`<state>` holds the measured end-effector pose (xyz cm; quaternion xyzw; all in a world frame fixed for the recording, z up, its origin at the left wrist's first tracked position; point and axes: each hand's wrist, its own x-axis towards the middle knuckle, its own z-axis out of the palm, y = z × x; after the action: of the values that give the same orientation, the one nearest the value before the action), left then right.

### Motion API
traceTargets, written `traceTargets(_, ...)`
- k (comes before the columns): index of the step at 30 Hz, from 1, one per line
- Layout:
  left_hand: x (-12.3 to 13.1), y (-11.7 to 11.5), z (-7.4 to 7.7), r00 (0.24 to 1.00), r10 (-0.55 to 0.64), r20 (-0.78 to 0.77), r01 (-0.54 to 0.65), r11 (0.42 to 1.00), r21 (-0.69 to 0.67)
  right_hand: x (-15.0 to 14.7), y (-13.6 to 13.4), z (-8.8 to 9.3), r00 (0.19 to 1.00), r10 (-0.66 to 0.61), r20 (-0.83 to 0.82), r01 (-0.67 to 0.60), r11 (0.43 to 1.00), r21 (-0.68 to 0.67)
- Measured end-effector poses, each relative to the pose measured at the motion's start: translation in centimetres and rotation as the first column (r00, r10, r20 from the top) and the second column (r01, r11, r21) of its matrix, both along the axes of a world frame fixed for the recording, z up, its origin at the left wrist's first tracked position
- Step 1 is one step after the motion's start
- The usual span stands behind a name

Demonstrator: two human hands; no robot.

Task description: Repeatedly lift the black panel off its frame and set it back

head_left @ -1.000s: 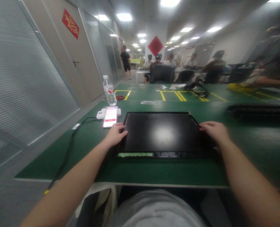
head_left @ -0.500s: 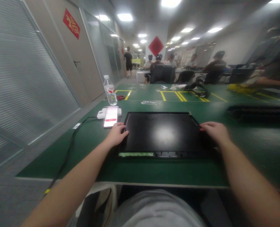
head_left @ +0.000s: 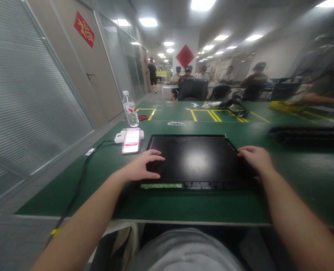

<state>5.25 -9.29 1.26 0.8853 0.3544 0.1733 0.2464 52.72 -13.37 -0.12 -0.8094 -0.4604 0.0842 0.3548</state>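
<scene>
A black display panel (head_left: 180, 158) lies flat on the green table (head_left: 200, 207), glossy side up, with a ceiling light mirrored in it. Along its near edge runs a narrow strip (head_left: 162, 186) that looks like a green circuit board. My left hand (head_left: 142, 165) is open at the panel's left side, thumb and fingers spread over the screen; whether they touch it I cannot tell. At the right edge, my right hand (head_left: 255, 158) is closed on the panel's frame, its fingertips pinching near the far right corner.
Left of the panel are a lit phone (head_left: 131, 143) by a white power strip (head_left: 118, 137), a black cable (head_left: 84, 169) and a water bottle (head_left: 130, 110). Red-handled scissors (head_left: 142, 117) lie farther back. A long black object (head_left: 305, 135) sits at right. Several people sit beyond.
My left hand has let go of the panel's left edge and spread its fingers over the screen. My right hand keeps its place at the right edge.
</scene>
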Motion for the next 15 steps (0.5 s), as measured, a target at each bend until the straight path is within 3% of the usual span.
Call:
traceTargets(7, -0.1, -0.3, 0.3, 0.994, -0.105, 0.005, 0.105, 0.992, -0.072, 0.5, 0.4, -0.8, 0.997, 0.055, 0.050, -0.055, 0.998, -0.005)
traceTargets(15, 0.2, -0.4, 0.3, 0.983, -0.175, 0.055, 0.175, 0.985, 0.000, 0.7, 0.6, -1.2, 0.996, 0.072, 0.058, -0.070, 0.996, -0.048)
